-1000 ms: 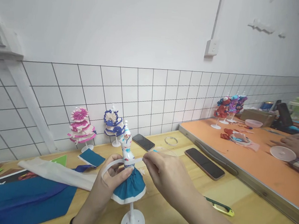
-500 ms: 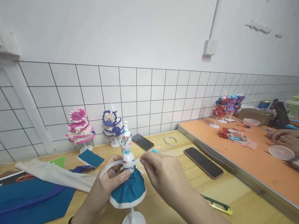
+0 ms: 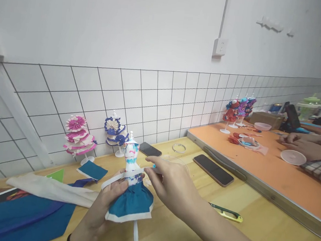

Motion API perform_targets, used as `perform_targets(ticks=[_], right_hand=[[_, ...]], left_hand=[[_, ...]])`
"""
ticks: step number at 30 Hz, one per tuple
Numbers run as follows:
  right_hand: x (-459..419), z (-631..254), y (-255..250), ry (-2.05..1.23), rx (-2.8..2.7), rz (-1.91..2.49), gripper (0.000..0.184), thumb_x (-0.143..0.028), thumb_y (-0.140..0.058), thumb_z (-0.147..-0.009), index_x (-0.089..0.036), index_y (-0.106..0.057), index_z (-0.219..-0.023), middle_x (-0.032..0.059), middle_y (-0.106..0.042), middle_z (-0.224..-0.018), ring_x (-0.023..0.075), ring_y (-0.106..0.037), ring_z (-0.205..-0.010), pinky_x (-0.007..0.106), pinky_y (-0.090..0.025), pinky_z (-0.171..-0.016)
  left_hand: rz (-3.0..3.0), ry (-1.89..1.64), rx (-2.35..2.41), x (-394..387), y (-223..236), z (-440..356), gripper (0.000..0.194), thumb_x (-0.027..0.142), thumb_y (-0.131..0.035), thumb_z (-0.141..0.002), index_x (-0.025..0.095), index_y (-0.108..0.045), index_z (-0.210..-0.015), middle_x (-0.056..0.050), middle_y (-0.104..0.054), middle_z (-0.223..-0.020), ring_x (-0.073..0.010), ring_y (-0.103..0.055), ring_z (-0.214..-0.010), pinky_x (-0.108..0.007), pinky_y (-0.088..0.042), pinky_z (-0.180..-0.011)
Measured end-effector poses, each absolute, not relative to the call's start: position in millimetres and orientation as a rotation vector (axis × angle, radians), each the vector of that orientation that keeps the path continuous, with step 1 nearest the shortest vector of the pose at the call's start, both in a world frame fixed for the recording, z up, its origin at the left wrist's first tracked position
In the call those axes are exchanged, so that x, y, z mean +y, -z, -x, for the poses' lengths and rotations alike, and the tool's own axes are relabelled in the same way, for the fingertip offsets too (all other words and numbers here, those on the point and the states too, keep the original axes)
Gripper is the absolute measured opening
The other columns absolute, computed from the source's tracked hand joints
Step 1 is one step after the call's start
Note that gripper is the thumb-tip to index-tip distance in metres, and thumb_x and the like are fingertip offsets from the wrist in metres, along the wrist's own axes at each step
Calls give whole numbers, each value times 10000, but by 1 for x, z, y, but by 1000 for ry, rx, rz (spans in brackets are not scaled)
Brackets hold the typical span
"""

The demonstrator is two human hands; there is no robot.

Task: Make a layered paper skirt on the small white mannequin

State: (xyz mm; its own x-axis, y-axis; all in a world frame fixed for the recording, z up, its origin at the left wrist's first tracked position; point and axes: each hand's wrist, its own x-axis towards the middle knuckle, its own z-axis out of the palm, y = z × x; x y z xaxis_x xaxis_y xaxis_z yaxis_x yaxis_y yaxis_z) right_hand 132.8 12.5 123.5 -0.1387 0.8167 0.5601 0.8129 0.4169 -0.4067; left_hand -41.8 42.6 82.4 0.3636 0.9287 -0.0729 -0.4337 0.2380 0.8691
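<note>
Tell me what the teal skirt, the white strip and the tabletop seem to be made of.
The skirt: matte crepe paper or cloth, I can't tell which; it falls in soft gathers.
The strip: perhaps ribbon, paper or tape, smooth-looking; it is thin, flat and narrow.
The tabletop: likely wood, or wood-look laminate, pale and smooth; grain-like streaks show.

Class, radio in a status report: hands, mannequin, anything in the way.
Left hand holding small mannequin at waist of blue skirt. Right hand pinching white strip across mannequin's middle. Green-and-yellow tool off to the right, clear of both hands.
</note>
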Motion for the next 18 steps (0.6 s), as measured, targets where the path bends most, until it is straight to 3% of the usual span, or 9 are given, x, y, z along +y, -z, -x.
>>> perform_targets(ticks=[6, 10, 18], right_hand=[[12, -134, -129, -72, -1932, 1397, 172, -190, -472, -865, -216, -624, -790, -25, -695, -687, 135, -618, -625, 226, -339, -564], [12, -134, -128, -35, -1940, 1432, 166, -199, -491, -855, -225, -641, -787, -22, -687, -655, 138, -612, -624, 228, -319, -557], [12, -134, -123, -36, -1956, 1458, 184, -254, -476, -875, -232, -649, -817, -13, -701, -662, 143, -620, -612, 243, -309, -549]], left_hand=[[-891, -1024, 719, 44, -83, 41, 338, 314, -706, -663, 200, -673, -979, -51, -736, -900, -299, -625, -983, -352, -513, -814], [-886, -1017, 682, 43, -82, 41, 265, 301, -693, -683, 218, -688, -935, -35, -733, -918, -293, -618, -996, -355, -505, -838], [-916, -1044, 713, 44, -82, 41, 362, 301, -723, -647, 219, -666, -995, -55, -731, -914, -310, -633, -963, -392, -518, -824]])
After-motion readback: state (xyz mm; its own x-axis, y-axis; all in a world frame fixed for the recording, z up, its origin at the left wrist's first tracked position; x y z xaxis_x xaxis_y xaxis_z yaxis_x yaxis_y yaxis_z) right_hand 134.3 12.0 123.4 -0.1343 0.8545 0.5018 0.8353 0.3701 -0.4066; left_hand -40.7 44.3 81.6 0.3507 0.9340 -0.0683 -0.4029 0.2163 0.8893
